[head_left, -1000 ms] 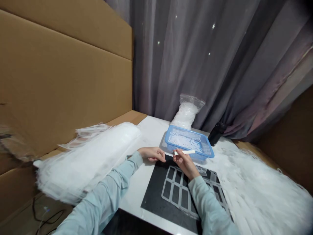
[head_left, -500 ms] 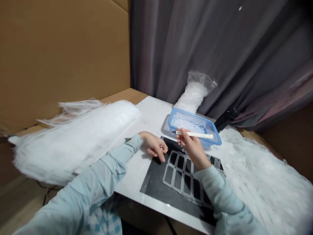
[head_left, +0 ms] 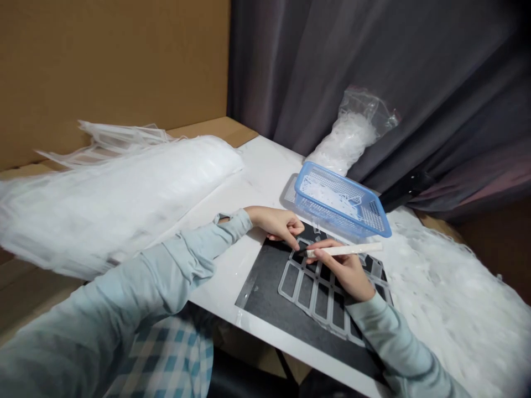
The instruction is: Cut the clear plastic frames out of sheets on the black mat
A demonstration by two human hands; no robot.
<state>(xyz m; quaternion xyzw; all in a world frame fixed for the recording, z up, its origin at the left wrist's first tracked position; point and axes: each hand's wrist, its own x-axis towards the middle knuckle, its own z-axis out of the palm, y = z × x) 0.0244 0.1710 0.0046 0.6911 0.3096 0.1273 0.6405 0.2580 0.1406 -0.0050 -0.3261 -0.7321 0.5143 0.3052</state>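
Observation:
My right hand (head_left: 346, 268) grips a slim white pen-shaped tool (head_left: 352, 249) with a dark tip, its tip pointing left. Beneath it lies a translucent plastic sheet of rectangular frames (head_left: 297, 288) on a black mat (head_left: 263, 293). My left hand (head_left: 282, 224) rests at the sheet's upper left corner, index finger stretched down onto a frame and the other fingers curled; I see nothing held in it. The tool's tip is close beside that fingertip. Whether the tip touches the plastic I cannot tell.
Behind the mat stands a blue basket (head_left: 327, 213) holding white plastic pieces, with a clear bag (head_left: 348, 138) of white pieces behind it. A large stack of translucent sheets (head_left: 136, 193) lies left. A white heap (head_left: 452, 282) covers the right side. A grey curtain (head_left: 311, 72) hangs behind.
My right hand has lowered the tool from above the basket's near edge to the sheet. My left index finger has moved right onto the sheet's corner. The view has shifted slightly.

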